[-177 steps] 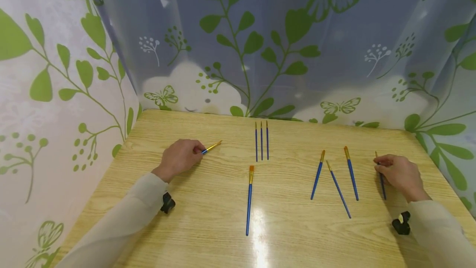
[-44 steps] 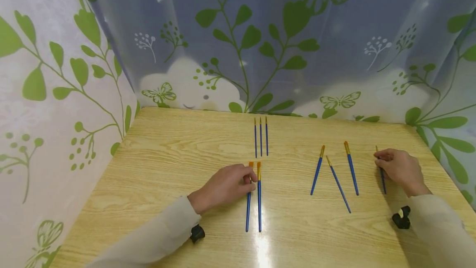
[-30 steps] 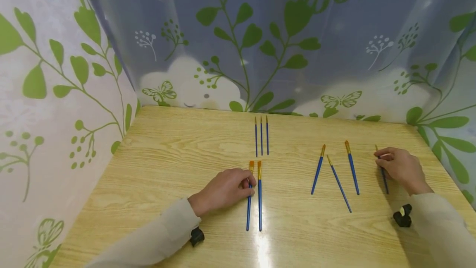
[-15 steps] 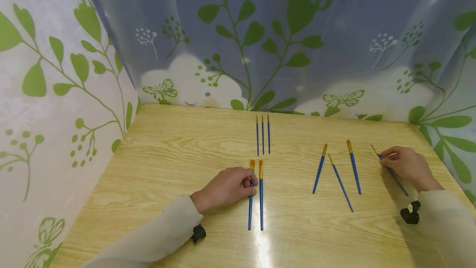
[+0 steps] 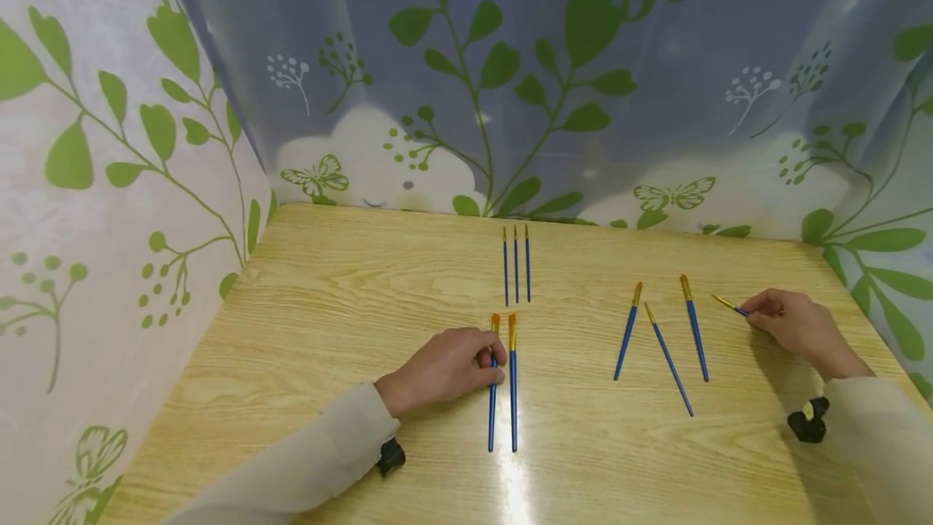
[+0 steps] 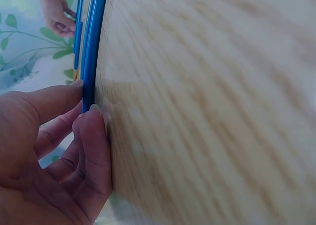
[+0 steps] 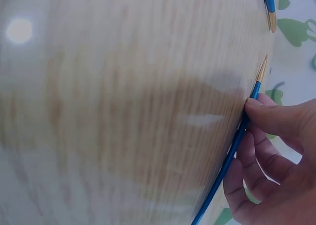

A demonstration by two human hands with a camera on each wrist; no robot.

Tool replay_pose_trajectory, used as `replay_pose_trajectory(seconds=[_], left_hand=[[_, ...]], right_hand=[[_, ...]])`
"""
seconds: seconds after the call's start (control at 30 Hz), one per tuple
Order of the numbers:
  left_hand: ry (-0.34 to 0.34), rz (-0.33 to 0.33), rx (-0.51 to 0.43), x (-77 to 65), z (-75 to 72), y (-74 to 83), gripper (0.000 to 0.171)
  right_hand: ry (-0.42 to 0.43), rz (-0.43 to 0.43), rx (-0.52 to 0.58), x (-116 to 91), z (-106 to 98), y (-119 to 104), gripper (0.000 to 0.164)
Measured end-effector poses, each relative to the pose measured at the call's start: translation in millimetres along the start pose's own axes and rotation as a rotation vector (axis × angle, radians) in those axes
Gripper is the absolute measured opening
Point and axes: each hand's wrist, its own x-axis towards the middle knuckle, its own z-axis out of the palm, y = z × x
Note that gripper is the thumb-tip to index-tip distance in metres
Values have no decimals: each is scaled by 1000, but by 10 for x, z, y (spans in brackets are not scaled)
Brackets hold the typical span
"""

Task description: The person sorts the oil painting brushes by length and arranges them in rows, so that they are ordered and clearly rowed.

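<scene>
In the head view my left hand pinches a flat, orange-bristled paintbrush by its upper handle as it lies on the table. Just right of it, parallel, lies a second flat paintbrush. The left wrist view has thumb and fingers on the blue handle. Over at the right, my right hand holds a thin paintbrush, its pointed tip toward the left. The right wrist view shows that brush's blue handle running down past the fingers; in the head view the hand hides most of it.
Three thin paintbrushes lie side by side at the back middle. Between my hands, a paintbrush, a thinner one and a thicker one lie at differing angles on the wooden table. A patterned curtain stands behind.
The left hand has brought its brush from the left and laid it in the middle, now touching the neighbouring one. The right hand has turned its thin brush so the tip swings left.
</scene>
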Motion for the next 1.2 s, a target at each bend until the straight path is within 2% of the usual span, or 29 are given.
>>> replay_pose_trajectory(seconds=[0.4,0.6,0.7,0.87,1.2], left_hand=[[1,3,14,12,1,-10,12],[-2,5,11,11,2,-12,13],[2,8,12,8,0,-15,13],[4,16,3,5,0,-14,12],[2,15,-3,7,6,-21,12]], right_hand=[[21,-35,-14,-23,28,41,20],[70,-33,3,-43,-15,-19,20],[96,-56,0,-28,-27,-87,20],[95,-80,22,-10,-35,-232,23],[65,-124,150,24,-7,-665,32]])
